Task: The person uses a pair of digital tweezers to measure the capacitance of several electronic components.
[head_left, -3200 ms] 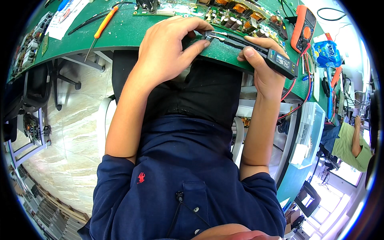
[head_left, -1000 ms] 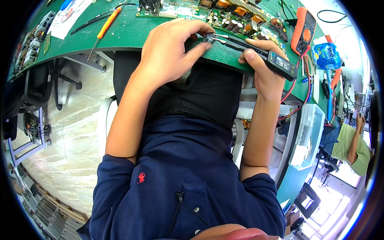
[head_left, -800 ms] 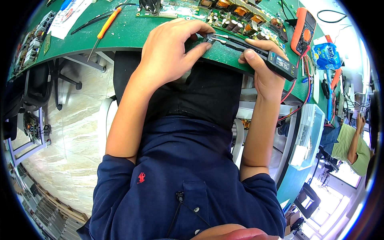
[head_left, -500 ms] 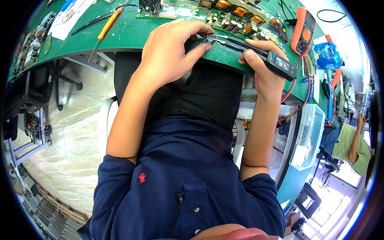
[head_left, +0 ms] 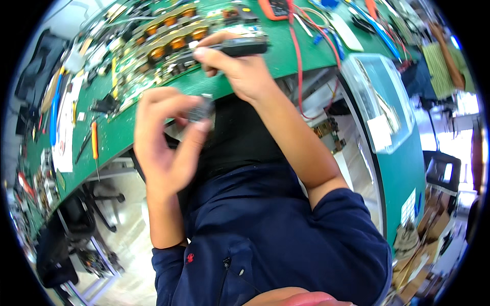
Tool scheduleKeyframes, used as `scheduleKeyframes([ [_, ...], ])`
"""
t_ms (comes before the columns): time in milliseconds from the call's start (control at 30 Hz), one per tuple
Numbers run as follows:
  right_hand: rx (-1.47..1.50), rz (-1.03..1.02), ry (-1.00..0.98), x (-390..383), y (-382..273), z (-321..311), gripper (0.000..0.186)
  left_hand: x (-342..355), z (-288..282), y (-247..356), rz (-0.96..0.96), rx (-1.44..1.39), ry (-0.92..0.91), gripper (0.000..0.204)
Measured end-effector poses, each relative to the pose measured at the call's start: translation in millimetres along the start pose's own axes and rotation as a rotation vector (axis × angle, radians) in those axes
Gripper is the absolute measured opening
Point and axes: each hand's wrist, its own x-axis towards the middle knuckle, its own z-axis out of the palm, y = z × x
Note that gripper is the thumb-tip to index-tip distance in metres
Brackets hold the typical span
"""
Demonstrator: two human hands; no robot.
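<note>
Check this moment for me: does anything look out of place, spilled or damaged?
The orange screwdriver lies with its tip poking past the edge of the table, and a red wire sags over it; both seem easy to bump. I see no spill. The small part in the left hand is too blurred to judge.

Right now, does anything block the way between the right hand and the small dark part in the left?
Nothing visible stands between the right hand and the small dark part; only the left hand partly covers it.
</note>
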Motion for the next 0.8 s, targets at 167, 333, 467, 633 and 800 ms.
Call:
scheduleKeyframes([
  [167,-0.041,0.094,0.028,0.2,0.0,-3.7,0.025,50.1,118.6,37.2,0.296,-0.248,-0.457,0.029],
  [333,-0.002,0.037,-0.048,-1.2,-8.2,-13.1,0.025,99.4,242.8,48.1,0.377,-0.150,-0.535,0.024],
  [467,-0.015,0.028,-0.098,0.0,-8.3,-8.5,0.025,113.6,289.2,41.9,0.357,0.092,-0.616,0.026],
  [633,-0.041,0.054,-0.091,-3.5,-14.6,-13.8,0.023,100.2,279.2,34.0,0.491,0.057,-0.494,0.028],
  [800,0.038,0.051,-0.079,-0.9,-7.4,-8.0,0.021,56.6,199.1,55.1,0.480,-0.138,-0.456,0.030],
])
